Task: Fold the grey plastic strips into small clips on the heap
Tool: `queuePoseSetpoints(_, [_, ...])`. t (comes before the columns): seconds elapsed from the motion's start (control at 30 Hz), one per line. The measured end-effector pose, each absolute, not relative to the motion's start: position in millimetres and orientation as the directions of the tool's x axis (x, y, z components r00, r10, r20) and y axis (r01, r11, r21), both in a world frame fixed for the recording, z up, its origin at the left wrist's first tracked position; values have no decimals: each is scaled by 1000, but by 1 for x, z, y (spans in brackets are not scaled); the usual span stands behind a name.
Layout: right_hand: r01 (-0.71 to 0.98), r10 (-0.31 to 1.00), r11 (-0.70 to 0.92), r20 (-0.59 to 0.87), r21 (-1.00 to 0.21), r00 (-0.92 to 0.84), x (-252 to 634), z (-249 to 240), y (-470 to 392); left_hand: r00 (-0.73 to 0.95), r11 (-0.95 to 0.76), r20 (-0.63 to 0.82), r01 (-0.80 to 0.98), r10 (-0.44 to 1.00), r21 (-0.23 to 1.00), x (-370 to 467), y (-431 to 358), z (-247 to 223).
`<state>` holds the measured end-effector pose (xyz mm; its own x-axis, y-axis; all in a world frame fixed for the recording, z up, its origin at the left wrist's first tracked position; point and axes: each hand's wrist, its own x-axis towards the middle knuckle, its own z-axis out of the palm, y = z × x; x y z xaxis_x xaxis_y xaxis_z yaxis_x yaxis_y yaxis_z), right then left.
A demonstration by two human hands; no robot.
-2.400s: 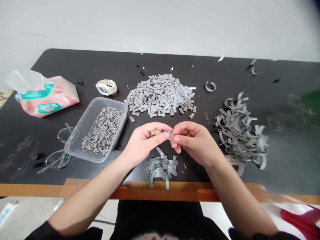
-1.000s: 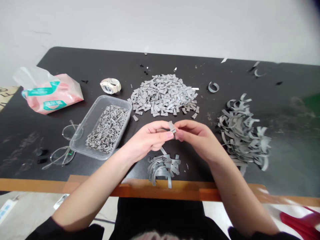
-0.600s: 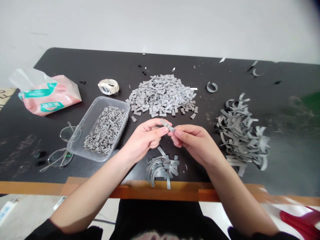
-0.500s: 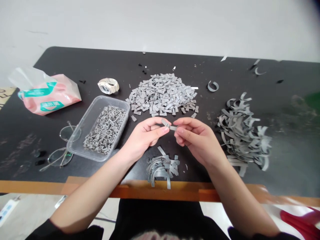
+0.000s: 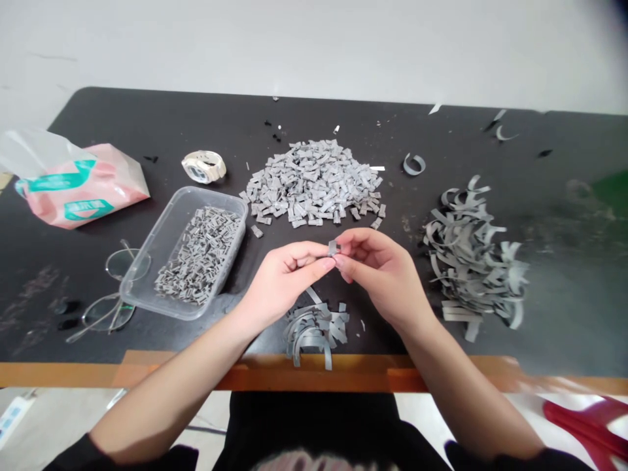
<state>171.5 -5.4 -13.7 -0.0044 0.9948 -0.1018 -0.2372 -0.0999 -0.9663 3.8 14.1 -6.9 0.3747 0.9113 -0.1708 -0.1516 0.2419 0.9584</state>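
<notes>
My left hand (image 5: 289,275) and my right hand (image 5: 380,268) meet fingertip to fingertip over the middle of the black table. Between them they pinch a small grey piece (image 5: 333,248), partly covered by the fingers. Just beyond lies a large heap of short grey pieces (image 5: 314,183). Nearer my body, below the hands, is a small pile of grey strips (image 5: 314,330). To the right a bigger pile of curved grey strips (image 5: 473,261) spreads out. On the left a clear plastic box (image 5: 169,209) contains many tiny grey metal-like pieces (image 5: 201,252).
Left of the box are eyeglasses (image 5: 108,311) and a pink tissue pack (image 5: 105,186). A white watch (image 5: 204,167) lies behind the box. One curled strip (image 5: 415,165) sits at the back right. Orange-brown edging (image 5: 343,373) runs along the table's front.
My hands have come closer together, and the strip that stretched between them is now mostly hidden by the fingers. The camera view has shifted slightly.
</notes>
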Motion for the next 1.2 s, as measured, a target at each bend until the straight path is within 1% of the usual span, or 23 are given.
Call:
queuePoseSetpoints(0.1, [-272,991,-135,-133,-953,-26,170,-14,-5,388,268,-186,-167,902,949,5,14,-8])
queuePoseSetpoints(0.23, [-304,987,-163,-154,-939,-54,170,-15,-4,353,299,-219,-194,910,934,5,16,-8])
queuePoseSetpoints(0.3, [-307,987,-163,-152,-938,-61,169,-15,-5,346,289,-211,-192,914,938,5,16,-9])
queuePoseSetpoints(0.43, [-261,988,-156,-150,-953,-40,168,-14,-7,329,240,-194,-106,924,965,3,14,-11])
queuePoseSetpoints(0.5, [-199,991,-132,-133,-971,-9,167,-15,-8,326,214,-185,-58,927,975,2,14,-11])
queuePoseSetpoints(0.6, [-54,998,-17,-20,-998,58,166,-16,-10,359,213,-170,-84,918,973,2,14,-10])
queuePoseSetpoints(0.67, [78,991,86,93,-993,95,166,-16,-11,383,267,-202,-123,901,956,2,15,-10])
queuePoseSetpoints(0.77, [262,967,196,231,-945,106,167,-16,-13,392,379,-304,-128,868,917,3,15,-9])
queuePoseSetpoints(0.8, [290,964,201,242,-936,110,168,-15,-13,370,381,-317,-111,873,918,3,16,-9])
queuePoseSetpoints(0.83, [285,969,179,219,-942,116,169,-15,-13,325,342,-299,-82,897,936,3,15,-8])
queuePoseSetpoints(0.87, [246,979,132,165,-960,120,170,-14,-12,261,256,-239,-32,935,966,2,15,-8])
queuePoseSetpoints(0.9, [176,990,67,87,-982,112,171,-14,-11,201,130,-138,49,970,990,1,15,-6])
queuePoseSetpoints(0.93, [82,996,-6,1,-997,88,172,-14,-10,176,-18,-9,151,984,988,-1,15,-5])
queuePoseSetpoints(0.97, [-24,996,-77,-78,-997,46,173,-14,-8,199,-172,123,253,972,952,-3,14,-4])
queuePoseSetpoints(1.0, [-131,990,-138,-138,-982,-6,173,-14,-6,260,-306,225,332,939,892,-5,14,-3])
queuePoseSetpoints(1.03, [-226,983,-181,-172,-957,-55,174,-14,-4,333,-403,282,385,900,830,-7,14,-2])
queuePoseSetpoints(1.07, [-303,977,-210,-190,-930,-93,175,-14,-3,389,-458,301,419,871,784,-9,14,-2])
queuePoseSetpoints(1.1, [-361,973,-227,-198,-904,-115,175,-13,-2,419,-478,297,444,858,758,-10,15,-2])
queuePoseSetpoints(1.2, [-427,972,-235,-201,-873,-123,175,-11,-1,412,-426,230,486,882,763,-10,17,-3])
